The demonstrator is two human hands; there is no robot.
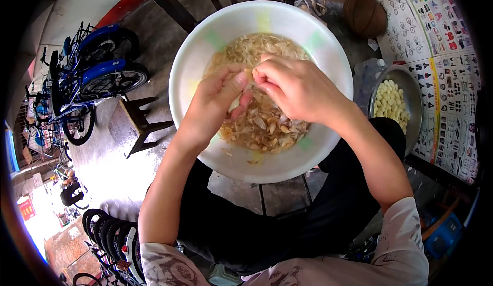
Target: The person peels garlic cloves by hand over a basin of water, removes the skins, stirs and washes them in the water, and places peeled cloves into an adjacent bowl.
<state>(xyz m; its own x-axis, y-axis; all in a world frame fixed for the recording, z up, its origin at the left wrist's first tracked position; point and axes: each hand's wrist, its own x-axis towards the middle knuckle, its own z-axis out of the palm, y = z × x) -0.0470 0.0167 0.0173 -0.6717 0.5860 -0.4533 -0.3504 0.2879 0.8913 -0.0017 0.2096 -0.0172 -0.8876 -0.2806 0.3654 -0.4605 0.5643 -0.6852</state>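
Over a big white plastic basin (190,60), my two hands meet with their fingertips close together. My left hand (215,98) is closed around a pale garlic clove (234,103), which shows between the thumb and curled fingers. Beside it, my right hand (300,88) has its thumb and fingers pinched together at the left thumb tip; what they grip is mostly hidden, perhaps a bit of clove or skin. In the basin, unpeeled brown garlic cloves (275,127) and loose papery garlic skins (262,43) lie in water.
At the right, a metal bowl (417,106) holds many peeled cloves (391,101), near a table with a printed sheet (411,34). A wooden chair (169,1) and basketball (364,15) stand behind the basin. A small stool (134,119) and bicycles (102,75) are left.
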